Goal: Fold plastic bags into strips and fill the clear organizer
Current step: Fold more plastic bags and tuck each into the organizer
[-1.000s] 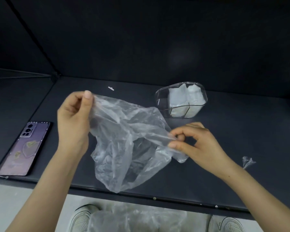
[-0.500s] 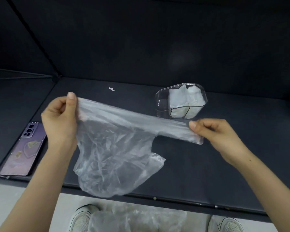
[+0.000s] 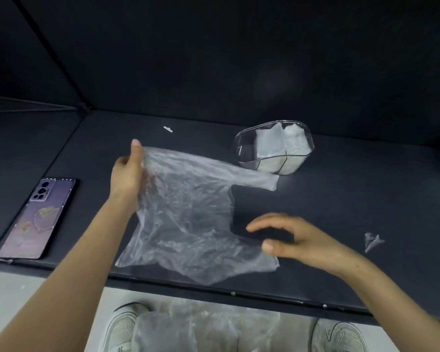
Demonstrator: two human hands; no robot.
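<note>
Head view: a purple phone (image 3: pixel 38 217) lies left on the dark table (image 3: pixel 366 194) and a crumpled plastic scrap (image 3: pixel 372 241) lies right. The clear organizer (image 3: pixel 244 148) stands far right, with folded strips (image 3: pixel 282 146) in its right compartments. At the centre, the left hand (image 3: pixel 127 174) pinches the far-left corner of the plastic bag (image 3: pixel 188 212). The right hand (image 3: pixel 302 240), fingers loosely spread and blurred, is at the bag's near-right handle; I cannot tell if it touches.

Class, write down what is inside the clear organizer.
The clear organizer holds whitish folded bags in its right part; its left end looks bare. How many bags, and what lies beneath them, is hidden.
</note>
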